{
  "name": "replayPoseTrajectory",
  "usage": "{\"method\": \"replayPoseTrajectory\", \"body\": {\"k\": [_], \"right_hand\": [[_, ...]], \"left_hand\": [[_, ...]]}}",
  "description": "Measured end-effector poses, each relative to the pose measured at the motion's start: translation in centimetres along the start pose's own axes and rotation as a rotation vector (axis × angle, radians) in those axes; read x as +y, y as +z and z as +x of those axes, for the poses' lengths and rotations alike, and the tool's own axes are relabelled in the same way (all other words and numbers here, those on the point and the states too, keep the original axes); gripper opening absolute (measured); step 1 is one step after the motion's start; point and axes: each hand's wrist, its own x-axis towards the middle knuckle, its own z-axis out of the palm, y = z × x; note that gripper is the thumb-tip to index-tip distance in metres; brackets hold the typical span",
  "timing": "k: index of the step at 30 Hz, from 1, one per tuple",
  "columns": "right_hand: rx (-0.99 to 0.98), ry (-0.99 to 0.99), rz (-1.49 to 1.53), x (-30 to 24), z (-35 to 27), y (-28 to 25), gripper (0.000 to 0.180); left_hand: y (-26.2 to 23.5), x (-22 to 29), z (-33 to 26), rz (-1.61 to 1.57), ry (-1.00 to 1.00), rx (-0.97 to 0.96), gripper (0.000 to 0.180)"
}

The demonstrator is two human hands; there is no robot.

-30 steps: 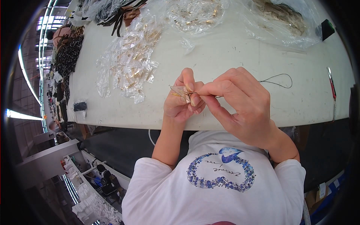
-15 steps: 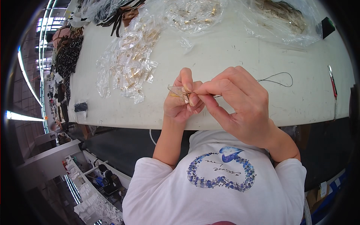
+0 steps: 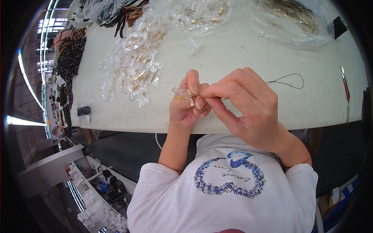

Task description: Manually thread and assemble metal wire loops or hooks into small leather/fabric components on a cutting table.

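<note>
My left hand [image 3: 185, 105] pinches a small clear plastic bag [image 3: 181, 92] between thumb and fingers, above the near part of the table. Something thin and gold shows inside the bag. Close against it on the right, my right hand [image 3: 250, 105] grips a thin dark cord [image 3: 296, 74] between thumb and forefinger. A short stretch of this cord runs from those fingertips to the bag. Its looped far end lies on the table beyond the right hand. The fingers partly hide where cord and bag meet.
On the white table [image 3: 225, 62], a heap of small clear bags with gold pieces [image 3: 136, 62] lies at left, another pile [image 3: 202, 15] farther back. A large plastic bag [image 3: 291, 19] sits far right. Red-handled tweezers or a similar slim tool [image 3: 345, 87] lie right; a small dark packet [image 3: 83, 111], left.
Both hands keep nearly the same place and grip. A thin strand now curves around the left end of the small bag. The cord's loop on the table has barely shifted.
</note>
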Motion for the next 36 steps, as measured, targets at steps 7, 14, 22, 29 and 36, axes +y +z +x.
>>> {"method": "replayPoseTrajectory", "body": {"k": [7,14,22,29,36], "right_hand": [[0.0,-0.011,-0.031,0.37,-0.2,0.16,0.024],[-0.026,0.025,0.0,0.03,0.07,-0.18,0.027],[-0.04,0.053,0.016,0.01,0.01,-0.19,0.027],[-0.036,0.031,0.015,0.2,-0.08,-0.09,0.028],[-0.039,0.02,0.022,0.16,0.04,-0.17,0.029]], "left_hand": [[0.29,0.07,0.15,0.0,0.009,0.011,0.021],[0.18,0.26,0.07,0.019,0.009,0.016,0.021],[0.07,0.15,0.16,0.037,0.032,0.002,0.018],[-0.04,0.28,0.21,0.035,0.041,-0.024,0.021],[-0.01,0.14,0.22,0.032,0.034,-0.033,0.023]]}}
